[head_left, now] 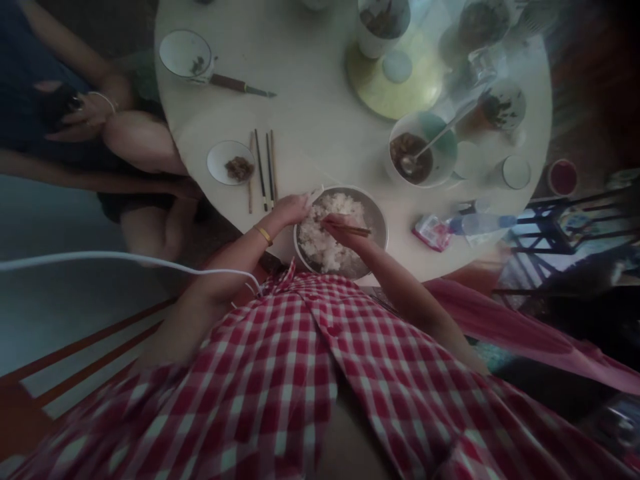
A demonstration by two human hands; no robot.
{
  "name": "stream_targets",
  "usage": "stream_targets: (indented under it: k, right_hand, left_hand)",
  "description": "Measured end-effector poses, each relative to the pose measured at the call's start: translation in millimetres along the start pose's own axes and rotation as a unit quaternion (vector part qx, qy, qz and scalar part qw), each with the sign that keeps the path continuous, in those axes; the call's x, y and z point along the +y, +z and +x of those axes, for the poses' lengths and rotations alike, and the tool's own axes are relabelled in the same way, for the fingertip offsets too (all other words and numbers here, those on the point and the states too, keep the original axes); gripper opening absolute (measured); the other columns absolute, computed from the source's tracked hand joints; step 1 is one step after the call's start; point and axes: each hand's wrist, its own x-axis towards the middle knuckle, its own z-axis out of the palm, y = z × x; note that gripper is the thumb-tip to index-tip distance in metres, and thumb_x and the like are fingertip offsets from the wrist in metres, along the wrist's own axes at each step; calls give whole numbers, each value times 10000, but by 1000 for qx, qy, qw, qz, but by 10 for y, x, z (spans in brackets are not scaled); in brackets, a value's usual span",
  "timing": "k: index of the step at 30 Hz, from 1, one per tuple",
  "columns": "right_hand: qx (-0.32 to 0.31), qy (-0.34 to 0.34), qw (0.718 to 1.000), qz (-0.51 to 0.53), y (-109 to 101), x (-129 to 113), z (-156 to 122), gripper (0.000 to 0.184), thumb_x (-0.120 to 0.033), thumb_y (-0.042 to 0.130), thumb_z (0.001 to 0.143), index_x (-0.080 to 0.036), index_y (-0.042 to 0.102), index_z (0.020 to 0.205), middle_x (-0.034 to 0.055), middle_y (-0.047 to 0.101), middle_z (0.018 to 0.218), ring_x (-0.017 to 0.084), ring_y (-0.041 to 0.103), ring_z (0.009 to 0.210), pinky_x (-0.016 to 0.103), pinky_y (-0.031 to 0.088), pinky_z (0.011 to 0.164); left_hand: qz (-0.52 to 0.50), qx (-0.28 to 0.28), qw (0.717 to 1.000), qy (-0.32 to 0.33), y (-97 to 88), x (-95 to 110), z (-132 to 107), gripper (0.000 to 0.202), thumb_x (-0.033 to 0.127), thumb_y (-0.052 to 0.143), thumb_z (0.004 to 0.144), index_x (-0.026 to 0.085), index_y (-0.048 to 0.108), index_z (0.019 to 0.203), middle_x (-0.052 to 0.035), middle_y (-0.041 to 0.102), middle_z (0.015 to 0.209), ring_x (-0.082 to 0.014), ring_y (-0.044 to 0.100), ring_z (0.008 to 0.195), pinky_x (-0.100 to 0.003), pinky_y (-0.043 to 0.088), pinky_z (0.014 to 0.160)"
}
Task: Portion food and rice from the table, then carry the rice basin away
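Observation:
A wide metal bowl (pixel 381 230) of white rice (pixel 326 247) stands at the table edge right in front of me. My right hand (pixel 343 225) is over the rice, fingers closed around brown chopsticks (pixel 357 231) whose rear ends point right. At the bowl's left rim, my left hand (pixel 295 209) grips a small white object (pixel 315 194); it may be a spoon or the edge of a small bowl, and my fingers hide part of it. Left of the bowl lie several loose chopsticks (pixel 261 170), beside a small white dish (pixel 217 163) with brown food on it.
A soup bowl (pixel 447 150) with a ladle (pixel 443 130) stands at right, near a plastic bottle (pixel 480 223) and a pink packet (pixel 433 232). Farther back are a yellow-green round stand (pixel 363 83), a white bowl (pixel 185 50) and a knife (pixel 243 85). A person (pixel 75 127) sits at left.

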Motion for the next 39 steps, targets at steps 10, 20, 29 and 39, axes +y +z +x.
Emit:
stream_targets:
  k: [10,20,29,39]
  right_hand:
    - [64,89,992,60,-630,192,-571,242,-376,568,875,-195,725,914,35,724,805,172,652,741,258,471,682]
    - [20,140,989,51,-350,506,-549,213,-334,572,870,-177,712,840,47,715,736,173,654,682,258,472,636]
    - [6,55,998,26,-333,106,-844,244,-371,551,907,-210,728,957,58,727,882,178,663,782,270,490,712]
    - [5,46,999,-1,-389,261,-768,220,-307,553,928,-181,729,970,68,724,933,183,659,844,268,474,768]
  left_hand:
    - [-2,-6,1000,-5,-37,45,-49,448,366,352,950,154,549,1292,-163,693,1154,-260,656,1045,-363,486,888]
    - [1,-7,1000,-13,-73,72,-85,436,335,351,946,164,552,1294,-156,691,1157,-252,652,1047,-353,482,899]
    - [-2,0,1000,-23,-48,66,-79,413,344,357,953,176,579,1258,-139,706,1123,-252,662,1041,-326,489,861]
    - [-1,0,1000,-16,-30,37,-63,422,337,349,953,172,570,1273,-146,702,1131,-249,662,1018,-340,497,858]
